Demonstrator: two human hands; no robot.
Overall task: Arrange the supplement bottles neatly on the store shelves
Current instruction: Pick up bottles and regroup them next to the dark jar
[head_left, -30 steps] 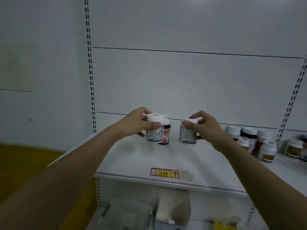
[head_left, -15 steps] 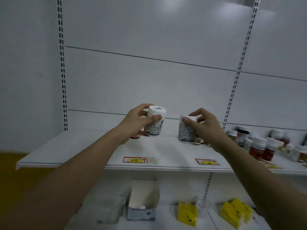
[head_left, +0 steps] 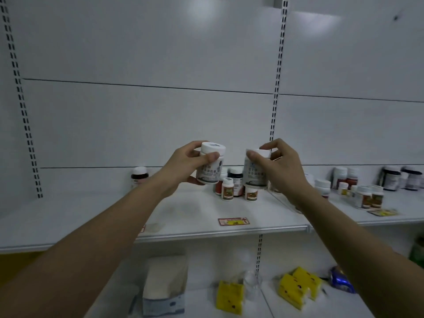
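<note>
One white bottle (head_left: 210,167) is gripped by the left hand (head_left: 183,165), another (head_left: 254,173) by the right hand (head_left: 278,166), both raised above the shelf (head_left: 195,216).

Two bare forearms, no sleeves, left hand (head_left: 183,166), right hand (head_left: 278,171)

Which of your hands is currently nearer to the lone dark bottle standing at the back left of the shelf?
Left. The left hand holds its white bottle just right of the dark bottle; the right hand is farther right.
</note>
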